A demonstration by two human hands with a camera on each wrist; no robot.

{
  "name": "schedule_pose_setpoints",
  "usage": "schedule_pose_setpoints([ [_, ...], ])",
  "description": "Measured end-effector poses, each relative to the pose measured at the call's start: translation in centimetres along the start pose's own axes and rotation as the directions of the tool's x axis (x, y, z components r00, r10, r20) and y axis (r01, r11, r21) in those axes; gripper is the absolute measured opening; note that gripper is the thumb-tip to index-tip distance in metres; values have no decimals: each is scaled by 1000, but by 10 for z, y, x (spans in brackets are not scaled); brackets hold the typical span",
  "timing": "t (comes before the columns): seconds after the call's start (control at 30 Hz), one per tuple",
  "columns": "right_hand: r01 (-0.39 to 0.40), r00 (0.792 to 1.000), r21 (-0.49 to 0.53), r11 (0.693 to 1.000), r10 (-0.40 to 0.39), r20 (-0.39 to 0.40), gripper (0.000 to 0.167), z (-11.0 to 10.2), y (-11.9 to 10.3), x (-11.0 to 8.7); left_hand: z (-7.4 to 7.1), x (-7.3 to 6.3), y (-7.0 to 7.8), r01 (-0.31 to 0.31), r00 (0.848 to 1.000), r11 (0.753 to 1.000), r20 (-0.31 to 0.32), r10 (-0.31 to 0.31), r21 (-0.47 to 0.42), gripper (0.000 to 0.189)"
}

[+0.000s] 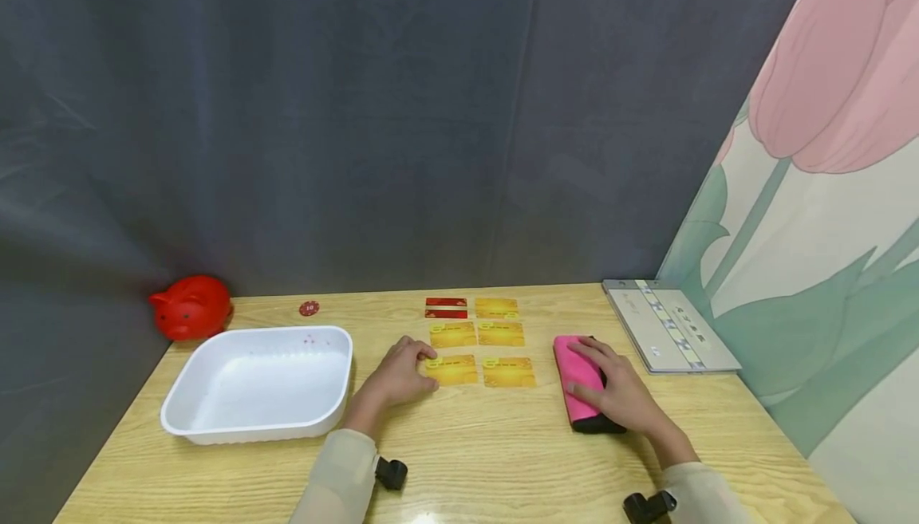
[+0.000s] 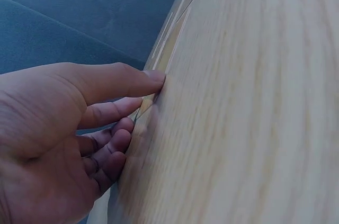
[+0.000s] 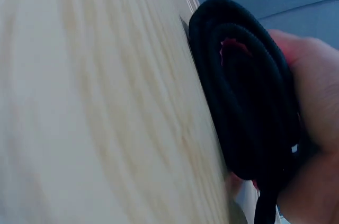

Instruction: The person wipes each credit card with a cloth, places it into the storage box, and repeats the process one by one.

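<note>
My left hand (image 1: 404, 372) is at the left end of a yellow card (image 1: 454, 370) in the near row, its thumb and forefinger bent round that end. In the left wrist view the thumb (image 2: 153, 75) and fingertips lie low at the card's edge, by the tabletop. Over on the right, my right hand (image 1: 613, 384) grips a pink and black rolled fabric case (image 1: 577, 372), which rests on the table. The right wrist view shows the case's black, coiled end (image 3: 241, 91) with the hand behind it.
More yellow cards (image 1: 501, 333) and a red striped card (image 1: 446, 308) form rows. A white tray (image 1: 337, 420), red piggy bank (image 1: 192, 309) and red chip (image 1: 309, 308) are on the left. A calendar-like bound book (image 1: 646, 325) lies at right by the wall.
</note>
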State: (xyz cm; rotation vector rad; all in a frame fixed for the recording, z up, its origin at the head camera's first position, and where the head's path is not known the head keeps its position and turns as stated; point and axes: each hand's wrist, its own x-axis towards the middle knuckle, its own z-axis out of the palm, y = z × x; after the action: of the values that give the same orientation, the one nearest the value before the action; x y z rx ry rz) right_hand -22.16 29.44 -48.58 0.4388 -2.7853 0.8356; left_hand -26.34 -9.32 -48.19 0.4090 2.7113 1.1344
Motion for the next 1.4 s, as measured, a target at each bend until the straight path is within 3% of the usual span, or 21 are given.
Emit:
schedule_pose_setpoints([
  [0.27,-48,999,59,997,48,17,62,5,-2,7,-1,2,3,1,1000,1000,13,-2,12,42],
  [0.47,-13,1000,81,997,14,-4,55,7,-4,12,-1,2,6,-29,1000,1000,10,29,10,44],
  [0.7,7,995,92,996,2,-95,55,7,-3,13,0,0,7,-50,999,998,4,50,-31,43],
  [0.87,-13,993,115,993,26,-114,54,6,0,15,-1,0,5,-63,998,990,-32,60,-122,35],
  [1.13,-36,993,184,982,56,-108,53,4,-5,19,0,1,-1,-83,995,963,-71,67,-255,27],
  [1.4,31,983,237,971,13,-181,55,-9,-26,26,-1,2,15,-152,974,896,-220,63,-417,28],
])
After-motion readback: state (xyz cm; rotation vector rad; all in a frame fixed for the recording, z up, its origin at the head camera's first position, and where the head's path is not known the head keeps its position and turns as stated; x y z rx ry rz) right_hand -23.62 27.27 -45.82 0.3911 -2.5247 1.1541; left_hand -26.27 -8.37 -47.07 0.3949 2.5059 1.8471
